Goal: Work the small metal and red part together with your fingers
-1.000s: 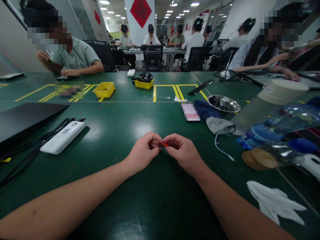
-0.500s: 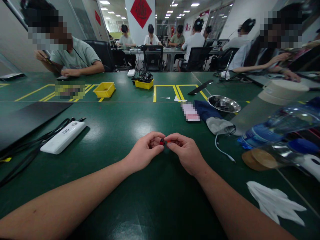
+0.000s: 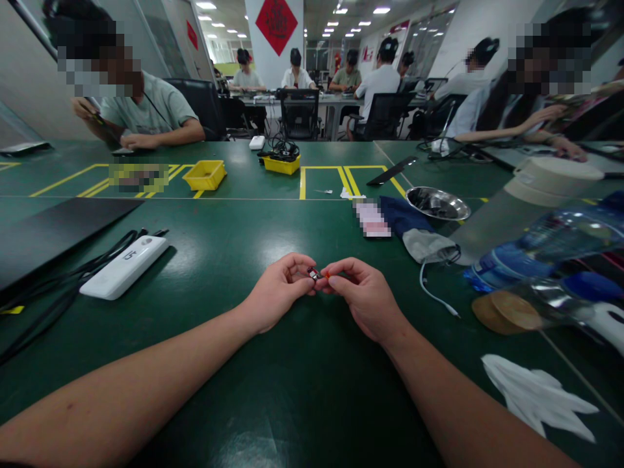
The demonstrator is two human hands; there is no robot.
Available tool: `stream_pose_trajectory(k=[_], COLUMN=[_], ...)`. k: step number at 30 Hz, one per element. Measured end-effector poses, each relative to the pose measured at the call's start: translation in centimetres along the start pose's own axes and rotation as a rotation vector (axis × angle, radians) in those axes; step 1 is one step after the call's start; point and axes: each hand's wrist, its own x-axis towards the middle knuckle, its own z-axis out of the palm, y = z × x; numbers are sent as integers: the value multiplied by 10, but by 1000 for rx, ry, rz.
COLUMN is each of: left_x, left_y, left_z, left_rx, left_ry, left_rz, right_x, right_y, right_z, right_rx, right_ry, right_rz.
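Between thumb and fingers, my left hand (image 3: 280, 292) pinches a small red, black and white piece (image 3: 313, 273); its exact kind is too small to make out. Close beside it, my right hand (image 3: 363, 292) is closed on a tiny orange piece (image 3: 327, 275), partly covered by the fingertips. The fingertips of both hands nearly meet, a little above the green table (image 3: 273, 403). I cannot tell whether the two pieces touch.
A white power bank (image 3: 124, 268) and black cables lie left. Rightward are a phone (image 3: 372, 218), a blue-grey pouch (image 3: 414, 227), a metal bowl (image 3: 437, 203), bottles (image 3: 517, 257) and a crumpled white tissue (image 3: 539, 396). Yellow bins (image 3: 205, 175) stand farther back; other people sit around.
The small piece in my left hand has been turned, so white parts of it now show. Both hands stay in nearly the same place.
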Motion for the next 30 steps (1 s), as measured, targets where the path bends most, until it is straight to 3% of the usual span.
stream_pose_trajectory(k=[7,14,30], left_x=[0,1,2], left_y=[1,1,1], left_z=[-1,-1,-1], left_rx=[9,-154,-138], left_ry=[5,1,27], left_rz=[24,-13,-38], right_x=[0,1,2], right_y=[-2,-3,3], right_z=[-1,-1,-4], right_rx=[-26,-6,-119], right_ry=[-1,11,6], right_rz=[-26,-15,-40])
